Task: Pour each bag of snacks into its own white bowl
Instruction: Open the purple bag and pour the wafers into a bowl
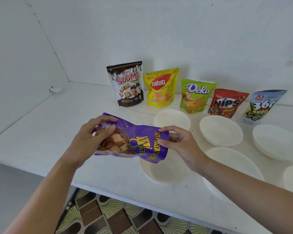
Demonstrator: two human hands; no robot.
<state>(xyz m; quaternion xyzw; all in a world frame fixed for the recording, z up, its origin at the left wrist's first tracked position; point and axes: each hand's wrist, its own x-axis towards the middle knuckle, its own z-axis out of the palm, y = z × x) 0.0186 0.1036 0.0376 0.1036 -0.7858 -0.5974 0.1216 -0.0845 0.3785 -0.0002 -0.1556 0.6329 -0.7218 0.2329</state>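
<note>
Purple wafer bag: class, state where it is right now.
Head view, centre: the purple wafer bag is held sideways between the left hand and right hand, above the nearest white bowl, in front of the Soomi bag.

Left hand (90, 137) and right hand (181, 144) grip purple wafer bag (134, 141) sideways just above nearest white bowl (167, 171), with Soomi bag (126, 84), Nabati bag (161, 88), Deka bag (195, 96), Nips bag (226, 103), A1 bag (260, 106) standing behind that bowl, and five other white bowls (221, 130) behind and right of it.
</note>
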